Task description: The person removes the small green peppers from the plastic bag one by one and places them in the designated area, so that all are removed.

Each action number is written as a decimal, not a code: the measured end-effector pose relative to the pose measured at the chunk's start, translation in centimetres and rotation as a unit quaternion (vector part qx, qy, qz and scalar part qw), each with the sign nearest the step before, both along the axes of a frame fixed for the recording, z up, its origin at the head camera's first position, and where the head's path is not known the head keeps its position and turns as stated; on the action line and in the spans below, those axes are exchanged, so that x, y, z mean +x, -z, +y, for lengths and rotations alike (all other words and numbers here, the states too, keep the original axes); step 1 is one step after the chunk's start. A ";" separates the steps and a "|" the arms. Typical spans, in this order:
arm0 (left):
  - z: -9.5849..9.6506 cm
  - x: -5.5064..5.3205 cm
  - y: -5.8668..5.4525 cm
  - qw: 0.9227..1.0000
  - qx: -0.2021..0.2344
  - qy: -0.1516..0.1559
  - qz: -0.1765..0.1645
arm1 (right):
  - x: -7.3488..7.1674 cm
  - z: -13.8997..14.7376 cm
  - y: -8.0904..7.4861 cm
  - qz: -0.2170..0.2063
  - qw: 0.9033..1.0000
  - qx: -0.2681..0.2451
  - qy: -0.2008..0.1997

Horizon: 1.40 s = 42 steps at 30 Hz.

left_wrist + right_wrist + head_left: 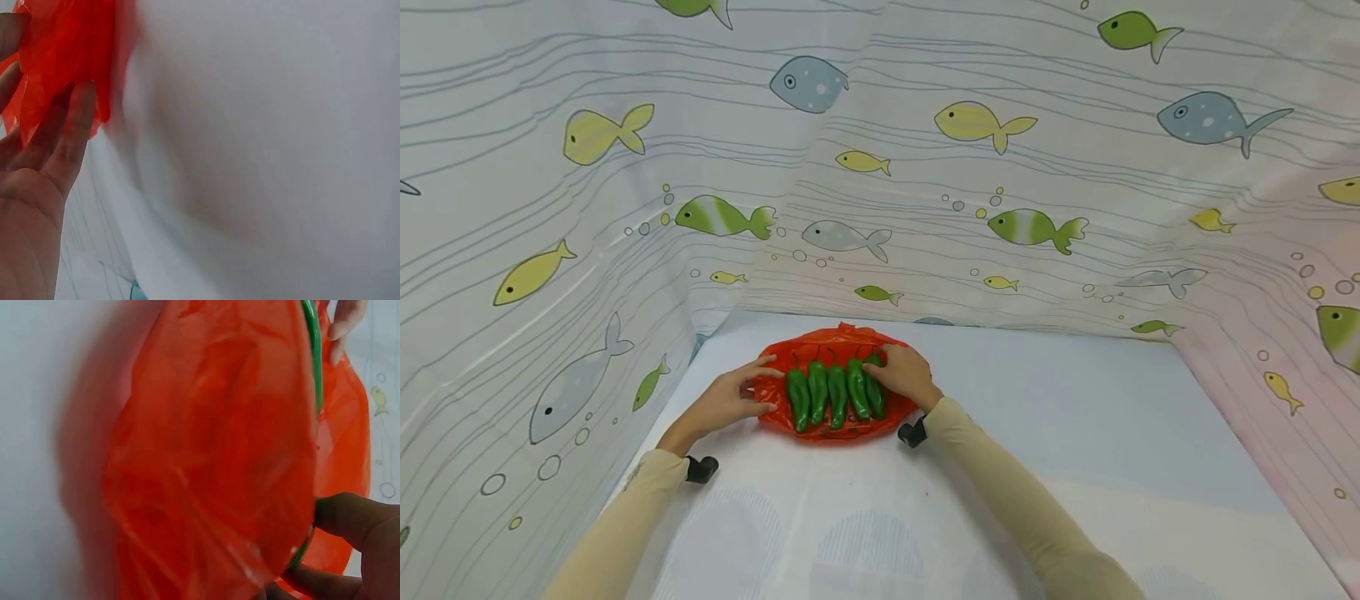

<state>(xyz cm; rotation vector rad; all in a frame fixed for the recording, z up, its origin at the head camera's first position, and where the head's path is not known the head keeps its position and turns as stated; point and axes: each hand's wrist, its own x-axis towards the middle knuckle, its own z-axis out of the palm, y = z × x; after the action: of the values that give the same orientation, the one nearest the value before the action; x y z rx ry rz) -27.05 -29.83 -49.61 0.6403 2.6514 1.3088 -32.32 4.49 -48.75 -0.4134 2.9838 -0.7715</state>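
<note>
Several green chili peppers (817,392) with thin curved stems lie side by side on a red plastic bag (898,408). At the right end of the row, my right hand (910,377) pinches the upper part of the last pepper (877,400) between thumb and fingers. In the right wrist view the bag's raised red side (212,456) covers most of that pepper. My left hand (726,400) is at the bag's left edge, fingers spread and touching the plastic. The left wrist view shows its extended fingers (78,119) against the red film.
A white table (1037,400) lies under the bag. Fish-patterned sheeting (910,192) rises behind it and along both sides. Black wrist cameras (702,469) sit on both wrists, close to the table.
</note>
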 end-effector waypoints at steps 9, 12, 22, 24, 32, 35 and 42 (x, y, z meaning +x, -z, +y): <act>-0.2 -0.2 0.2 1.000 0.001 0.000 0.006 | -0.4 0.1 0.3 -0.026 0.999 -0.023 0.006; -0.1 -0.3 0.2 1.000 0.001 0.003 0.013 | -0.5 0.2 0.3 -0.048 0.998 -0.039 0.013; 0.2 -0.3 0.1 0.999 -0.003 -0.001 0.033 | -0.6 0.4 0.3 -0.091 0.988 -0.122 0.027; 0.2 -0.3 0.0 0.999 -0.008 -0.003 0.034 | -0.6 0.4 0.3 -0.103 0.984 -0.144 0.027; 0.2 -0.2 -0.2 0.999 -0.019 -0.010 0.037 | -0.8 0.9 0.3 -0.151 0.960 -0.233 0.020; 0.1 -0.3 -0.1 0.999 -0.019 -0.012 0.034 | -0.7 1.0 0.2 -0.150 0.960 -0.236 0.021; 0.1 -0.2 -0.1 0.999 -0.014 -0.010 0.030 | -0.6 1.1 -0.2 -0.149 0.957 -0.246 0.019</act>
<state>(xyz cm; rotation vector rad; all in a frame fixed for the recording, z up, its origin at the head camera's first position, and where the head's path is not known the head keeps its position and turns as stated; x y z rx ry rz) -27.24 -29.76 -49.50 0.6609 2.7246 1.2749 -32.94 5.54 -48.51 -0.2214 2.5045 -1.4422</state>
